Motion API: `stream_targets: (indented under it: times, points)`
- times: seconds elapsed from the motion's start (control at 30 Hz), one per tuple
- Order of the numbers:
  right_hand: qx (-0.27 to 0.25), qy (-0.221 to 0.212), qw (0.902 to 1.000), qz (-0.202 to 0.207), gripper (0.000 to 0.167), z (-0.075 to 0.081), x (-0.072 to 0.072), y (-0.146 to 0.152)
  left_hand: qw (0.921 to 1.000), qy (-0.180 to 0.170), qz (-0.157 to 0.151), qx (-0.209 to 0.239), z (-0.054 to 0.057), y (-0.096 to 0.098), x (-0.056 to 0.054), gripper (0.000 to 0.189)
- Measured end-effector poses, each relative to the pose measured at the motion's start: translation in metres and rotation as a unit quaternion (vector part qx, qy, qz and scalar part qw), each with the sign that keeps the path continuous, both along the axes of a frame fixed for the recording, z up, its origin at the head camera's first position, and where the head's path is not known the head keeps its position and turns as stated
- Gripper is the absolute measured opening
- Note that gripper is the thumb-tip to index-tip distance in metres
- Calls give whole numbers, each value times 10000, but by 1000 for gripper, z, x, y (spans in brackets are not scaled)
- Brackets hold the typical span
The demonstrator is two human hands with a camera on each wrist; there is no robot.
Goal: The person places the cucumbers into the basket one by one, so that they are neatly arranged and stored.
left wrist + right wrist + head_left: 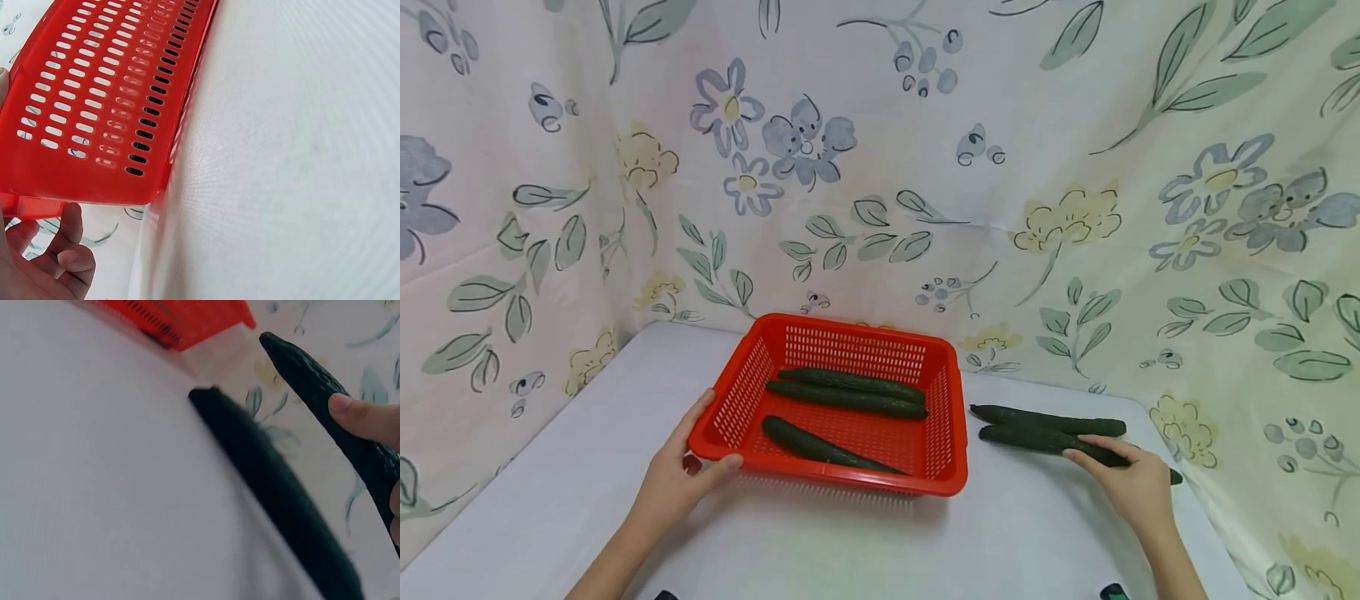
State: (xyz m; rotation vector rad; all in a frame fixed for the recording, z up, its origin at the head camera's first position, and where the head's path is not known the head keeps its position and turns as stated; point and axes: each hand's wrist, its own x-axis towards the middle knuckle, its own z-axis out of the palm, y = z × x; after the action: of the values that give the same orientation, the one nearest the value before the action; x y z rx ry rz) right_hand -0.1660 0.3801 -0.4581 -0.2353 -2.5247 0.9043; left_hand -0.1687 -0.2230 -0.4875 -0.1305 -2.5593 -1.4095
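Observation:
My left hand (672, 487) grips the near left corner of a red plastic basket (831, 472), thumb over the rim. In the left wrist view its fingers (74, 225) curl beneath the rim, beside the slotted wall (87, 165). Inside the basket lie three dark green cucumbers, two side by side at the back and one slanted cucumber (812, 444) nearer the front. To the right, my right hand (1131, 482) holds another cucumber (1022, 437) between thumb and fingers. A second cucumber (269, 475) lies on the table close beside the held one.
A white-covered table (1000, 542) carries everything. Floral-patterned cloth (880, 192) hangs behind it and along both sides. Small dark objects show at the bottom edge near each forearm, such as the one by the right forearm (1114, 592).

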Motion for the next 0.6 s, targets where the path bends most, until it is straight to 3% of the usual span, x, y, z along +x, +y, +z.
stream_targets:
  times: [0.13, 0.33, 0.6]
  points:
    - [-163, 243, 9996, -34, 36, 21, 8, -11, 10000, -24, 4, -15, -1, 0, 1, 97]
    - [-806, 367, 9960, -111, 39, 48, 21, -30, 10000, -22, -4, -14, -2, 1, 3, 97]
    - [-691, 428, 9967, 82, 37, 47, 13, -49, 9999, 84, -96, -1, 0, 0, 0, 98]
